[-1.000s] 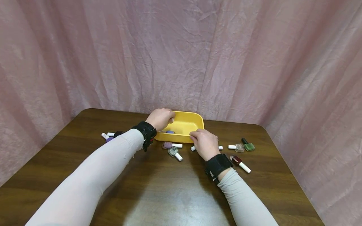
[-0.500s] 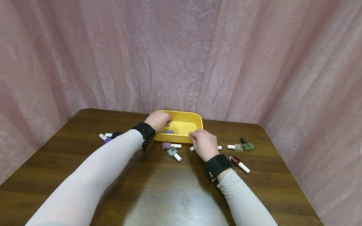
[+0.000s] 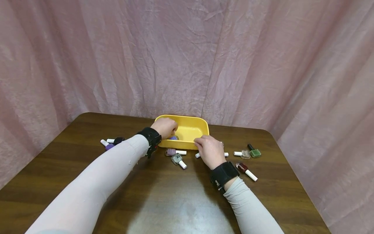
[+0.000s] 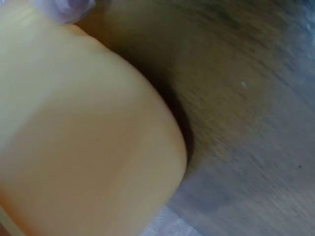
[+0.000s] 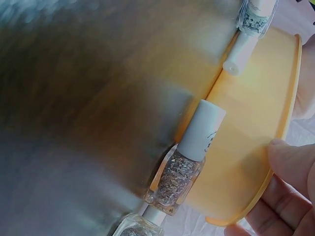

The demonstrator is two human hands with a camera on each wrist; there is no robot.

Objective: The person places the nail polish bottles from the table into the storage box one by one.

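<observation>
A yellow plastic tray [image 3: 190, 122] stands at the back of the table. My right hand [image 3: 209, 151] pinches its front rim, thumb [image 5: 293, 160] outside and fingers inside. My left hand [image 3: 165, 127] reaches over the tray's left part, knuckles up, its fingertips right above a blue-violet nail polish bottle [image 3: 174, 137] lying inside. The back of that hand hides most of its fingers, so I cannot tell whether they grip the bottle. In front of the tray lie a mauve nail polish [image 3: 170, 152] and a glittery one [image 3: 177, 159]. A glitter bottle [image 5: 177, 177] lies below my right hand.
Right of my right hand lie a clear nail polish [image 3: 245, 154], a green one [image 3: 255, 153] and a dark red one [image 3: 242, 167]. Beside my left forearm are a black bottle [image 3: 118, 140] and a purple bottle [image 3: 109, 147]. A pink curtain [image 3: 181, 58] hangs behind the table.
My left hand has sunk lower into the tray, closer to the blue-violet bottle. The right hand keeps its hold on the rim. The whole view has shifted slightly.
</observation>
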